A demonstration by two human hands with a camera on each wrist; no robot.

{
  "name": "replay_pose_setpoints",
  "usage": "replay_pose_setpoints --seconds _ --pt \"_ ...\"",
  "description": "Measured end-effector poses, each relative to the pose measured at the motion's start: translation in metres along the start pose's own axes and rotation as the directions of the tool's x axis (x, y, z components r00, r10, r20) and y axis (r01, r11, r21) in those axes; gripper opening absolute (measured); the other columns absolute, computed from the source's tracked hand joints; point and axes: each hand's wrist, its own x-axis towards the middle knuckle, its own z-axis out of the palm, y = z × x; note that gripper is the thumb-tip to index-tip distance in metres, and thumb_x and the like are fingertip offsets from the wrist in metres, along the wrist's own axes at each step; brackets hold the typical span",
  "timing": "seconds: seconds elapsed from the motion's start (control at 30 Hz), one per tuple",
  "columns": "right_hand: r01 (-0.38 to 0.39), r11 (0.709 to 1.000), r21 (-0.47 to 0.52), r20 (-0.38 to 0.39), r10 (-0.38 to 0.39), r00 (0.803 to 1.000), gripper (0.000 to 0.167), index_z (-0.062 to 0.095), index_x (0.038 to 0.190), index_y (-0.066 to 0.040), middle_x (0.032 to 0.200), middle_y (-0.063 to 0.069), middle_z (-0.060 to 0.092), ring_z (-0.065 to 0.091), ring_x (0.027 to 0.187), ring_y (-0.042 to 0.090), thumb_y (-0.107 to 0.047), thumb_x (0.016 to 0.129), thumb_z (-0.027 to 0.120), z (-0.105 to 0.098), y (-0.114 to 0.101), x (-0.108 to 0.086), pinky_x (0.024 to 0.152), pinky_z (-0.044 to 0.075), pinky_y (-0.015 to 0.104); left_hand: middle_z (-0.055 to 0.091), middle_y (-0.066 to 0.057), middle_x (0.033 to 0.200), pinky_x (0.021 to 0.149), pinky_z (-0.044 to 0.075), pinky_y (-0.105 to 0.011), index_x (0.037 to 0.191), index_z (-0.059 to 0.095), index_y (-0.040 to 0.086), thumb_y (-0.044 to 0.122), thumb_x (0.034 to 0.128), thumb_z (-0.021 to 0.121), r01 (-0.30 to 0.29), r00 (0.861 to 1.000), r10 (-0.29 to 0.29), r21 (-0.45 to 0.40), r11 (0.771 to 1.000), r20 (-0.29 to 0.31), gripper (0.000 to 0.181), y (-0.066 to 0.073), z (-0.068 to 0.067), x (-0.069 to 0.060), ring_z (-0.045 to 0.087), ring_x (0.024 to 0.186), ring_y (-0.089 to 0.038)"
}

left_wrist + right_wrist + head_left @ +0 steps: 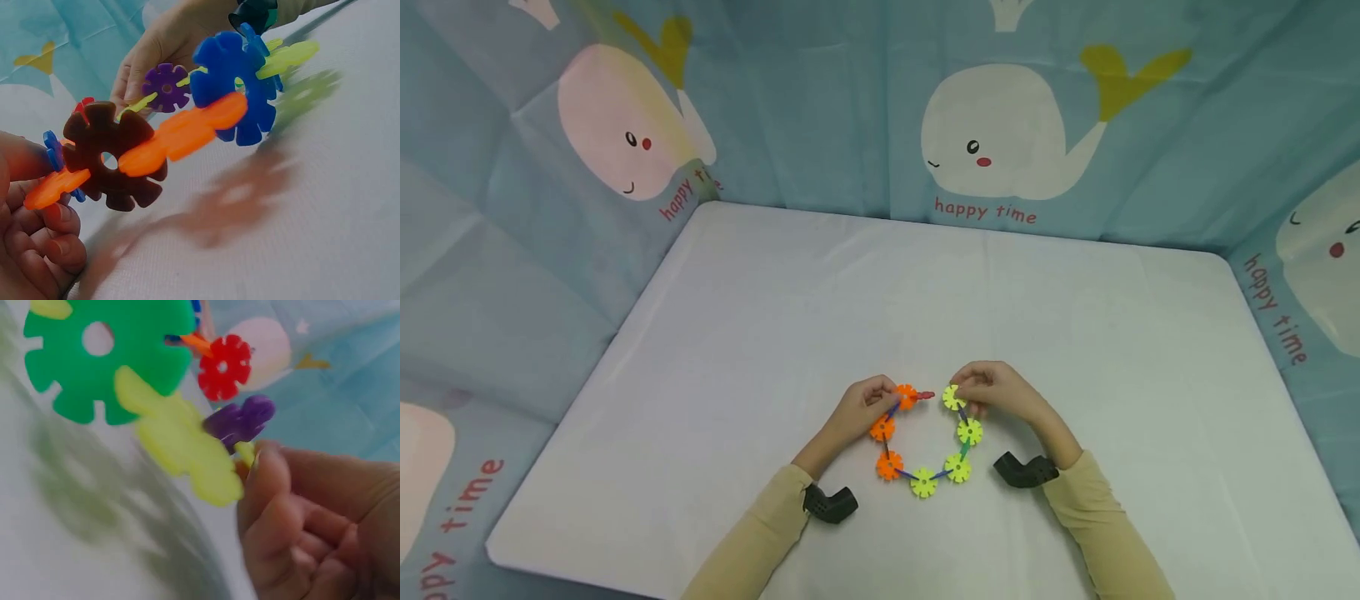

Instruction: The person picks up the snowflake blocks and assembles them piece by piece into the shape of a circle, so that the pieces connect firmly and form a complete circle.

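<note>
A curved chain of slotted plastic snowflake discs hangs between both hands, nearly a ring, with a gap at its far side. My left hand [859, 410] pinches the orange disc [905, 392] at one end, from which a red disc [927, 395] sticks out edge-on toward the gap. Across from it, my right hand [1002, 390] pinches the yellow-green disc [952, 392] at the other end. In the left wrist view, a brown disc [84, 134] and a blue disc [212, 59] join orange ones. Nearest the right wrist camera are a green disc [150, 331] and a purple disc [240, 420].
The chain's shadow falls on the white tabletop [790, 317] below. A blue curtain [827, 125] with printed whales surrounds the table's back and sides. Black wrist devices [833, 505] sit at both cuffs.
</note>
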Motion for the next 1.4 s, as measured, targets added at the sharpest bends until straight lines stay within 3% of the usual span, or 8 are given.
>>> replay_pose_setpoints --seconds 0.2,0.4,0.57,0.87,1.07,1.2,1.4 --pt "0.114 0.988 0.103 -0.003 -0.115 0.993 0.012 0.056 0.093 0.010 0.070 0.018 0.059 0.054 0.052 0.019 0.001 0.085 0.057 0.005 0.002 0.002 0.050 0.047 0.031 0.047 -0.003 0.066 0.053 0.033 -0.020 0.084 0.055 -0.005 0.002 0.0893 0.052 -0.010 1.000 0.009 0.032 0.999 0.016 0.009 0.001 0.001 0.000 0.038 0.055 -0.008" --pt "0.169 0.982 0.084 -0.008 -0.169 0.986 0.011 0.058 0.094 0.012 0.067 0.023 0.057 0.051 0.049 0.024 0.006 0.086 0.053 0.012 -0.007 0.001 0.047 0.045 0.034 0.046 0.000 0.064 0.052 0.033 -0.020 0.084 0.056 -0.004 0.002 0.0891 0.052 -0.019 0.999 0.018 0.046 0.999 0.027 0.009 0.001 0.000 0.000 0.037 0.054 -0.007" --pt "0.169 0.985 0.036 -0.024 -0.168 0.986 0.010 0.058 0.093 0.013 0.064 0.024 0.054 0.048 0.047 0.026 0.006 0.087 0.052 0.018 -0.024 -0.002 0.045 0.044 0.032 0.047 -0.002 0.064 0.051 0.034 -0.020 0.084 0.055 -0.006 -0.001 0.0883 0.052 -0.022 0.999 0.021 0.025 0.999 0.038 0.007 0.001 0.000 0.000 0.038 0.053 -0.007" --pt "0.161 0.987 0.015 -0.042 -0.161 0.986 0.008 0.059 0.090 0.012 0.067 0.024 0.055 0.048 0.049 0.027 0.007 0.086 0.053 0.024 -0.028 -0.002 0.046 0.042 0.027 0.046 -0.004 0.064 0.052 0.033 -0.020 0.083 0.054 -0.007 0.000 0.0892 0.051 -0.042 0.998 0.041 0.013 0.999 0.046 0.010 0.000 0.001 0.000 0.037 0.054 -0.007" --pt "0.150 0.986 0.069 -0.025 -0.148 0.989 0.009 0.057 0.090 0.011 0.065 0.020 0.054 0.042 0.046 0.017 0.005 0.088 0.051 0.025 -0.020 -0.001 0.044 0.038 0.025 0.041 0.000 0.060 0.051 0.031 -0.021 0.084 0.054 -0.008 0.003 0.0910 0.050 -0.021 0.997 0.022 -0.007 1.000 0.070 0.014 -0.001 0.001 0.002 0.034 0.051 -0.006" --pt "0.143 0.985 0.099 -0.057 -0.138 0.989 0.008 0.057 0.089 0.011 0.064 0.016 0.054 0.039 0.045 0.012 0.005 0.088 0.052 0.029 -0.015 0.000 0.043 0.036 0.023 0.039 0.001 0.057 0.049 0.030 -0.021 0.084 0.054 -0.009 0.003 0.0913 0.049 -0.025 0.996 0.025 -0.010 1.000 0.080 0.015 -0.001 0.000 0.003 0.032 0.049 -0.006" --pt "0.192 0.959 0.210 -0.073 -0.180 0.981 0.006 0.050 0.091 0.013 0.067 0.008 0.054 0.039 0.046 0.008 0.010 0.086 0.052 0.034 0.003 0.009 0.042 0.033 0.020 0.040 0.002 0.060 0.050 0.031 -0.020 0.083 0.054 -0.010 0.002 0.0905 0.050 -0.030 0.997 0.028 0.020 0.999 0.075 0.014 0.000 0.000 0.001 0.033 0.050 -0.006"
